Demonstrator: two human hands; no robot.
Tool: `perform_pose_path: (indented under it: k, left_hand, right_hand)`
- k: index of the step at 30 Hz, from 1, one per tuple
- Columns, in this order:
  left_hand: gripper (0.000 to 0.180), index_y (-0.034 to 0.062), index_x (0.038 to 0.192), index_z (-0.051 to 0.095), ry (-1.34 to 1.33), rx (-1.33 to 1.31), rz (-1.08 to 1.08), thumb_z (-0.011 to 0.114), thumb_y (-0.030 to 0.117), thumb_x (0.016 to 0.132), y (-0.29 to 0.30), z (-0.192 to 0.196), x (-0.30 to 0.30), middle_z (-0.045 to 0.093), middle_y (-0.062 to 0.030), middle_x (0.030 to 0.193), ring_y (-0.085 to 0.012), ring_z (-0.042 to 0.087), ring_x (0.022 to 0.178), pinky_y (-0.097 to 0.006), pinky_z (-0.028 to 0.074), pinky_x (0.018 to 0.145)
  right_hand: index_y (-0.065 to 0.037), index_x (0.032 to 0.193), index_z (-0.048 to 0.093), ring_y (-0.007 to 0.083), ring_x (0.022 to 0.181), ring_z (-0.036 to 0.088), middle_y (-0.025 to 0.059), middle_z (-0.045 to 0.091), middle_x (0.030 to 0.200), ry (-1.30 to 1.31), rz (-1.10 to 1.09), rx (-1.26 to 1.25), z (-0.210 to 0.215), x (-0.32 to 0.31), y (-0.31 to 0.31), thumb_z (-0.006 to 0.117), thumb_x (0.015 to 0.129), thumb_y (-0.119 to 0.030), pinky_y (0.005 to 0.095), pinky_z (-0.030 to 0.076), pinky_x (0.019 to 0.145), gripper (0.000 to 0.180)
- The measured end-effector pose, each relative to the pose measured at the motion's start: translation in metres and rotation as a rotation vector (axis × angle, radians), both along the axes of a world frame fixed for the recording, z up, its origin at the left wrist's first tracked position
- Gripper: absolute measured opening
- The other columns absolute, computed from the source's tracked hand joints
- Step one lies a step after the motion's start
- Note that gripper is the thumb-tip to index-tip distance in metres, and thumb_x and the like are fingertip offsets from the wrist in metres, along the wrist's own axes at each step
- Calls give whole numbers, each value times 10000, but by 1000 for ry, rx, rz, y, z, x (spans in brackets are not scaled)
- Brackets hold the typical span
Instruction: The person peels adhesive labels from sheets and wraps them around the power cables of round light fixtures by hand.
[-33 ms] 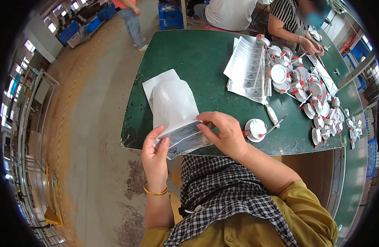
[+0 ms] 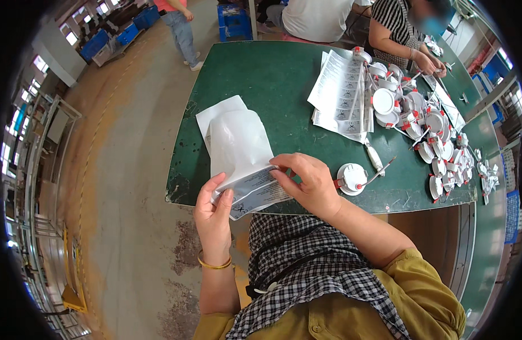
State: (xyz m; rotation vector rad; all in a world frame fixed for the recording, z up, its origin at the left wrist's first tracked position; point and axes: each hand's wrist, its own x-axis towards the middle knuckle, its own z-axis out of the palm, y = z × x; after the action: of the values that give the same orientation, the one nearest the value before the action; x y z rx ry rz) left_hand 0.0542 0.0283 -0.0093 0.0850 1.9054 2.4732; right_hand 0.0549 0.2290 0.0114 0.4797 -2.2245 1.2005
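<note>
A sheet of printed silver-grey labels point(image 2: 255, 195) on white backing is bent between my hands at the near left edge of the green table. My left hand point(image 2: 214, 209) pinches its left end between thumb and fingers. At the upper right of the printed strip, my right hand point(image 2: 309, 184) grips the sheet with thumb and forefinger. The white backing point(image 2: 238, 136) curls away over another white sheet point(image 2: 207, 116) lying on the table. Just right of my right hand rests one round white downlight point(image 2: 352, 179) with red clips and a short cable.
A stack of printed label sheets point(image 2: 343, 96) lies on the far part of the green table point(image 2: 261, 73). Near it is a white-handled tool point(image 2: 374, 157). Many white downlights point(image 2: 411, 110) are heaped at the right. Across the table a co-worker's hands point(image 2: 431, 63) handle small parts.
</note>
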Motion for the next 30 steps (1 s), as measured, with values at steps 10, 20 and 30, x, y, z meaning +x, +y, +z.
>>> perform_pose_path:
  k: [10,20,30]
  left_hand:
    - [345,-24,1239,507,-35,18,-9,573,30,905,2,2,2,582,-98,1135,-134,556,1008,-280,448,907]
    - [357,-39,1252,495,-59,50,-17,564,19,906,7,5,4,582,-105,1131,-124,560,988,-268,453,891]
    - [362,-43,1252,493,-44,19,3,570,26,905,8,1,6,585,-98,1125,-122,559,987,-266,450,892]
  right_hand:
    - [-57,976,561,273,662,615,107,612,763,3,-5,28,2,-1,0,665,790,-37,347,493,577,214]
    - [-51,938,563,276,642,605,104,600,746,76,-47,119,1,-1,4,668,786,-41,354,487,565,185]
    - [-51,962,586,254,657,617,92,612,757,-79,-73,-37,-1,1,1,676,786,-59,344,493,570,197]
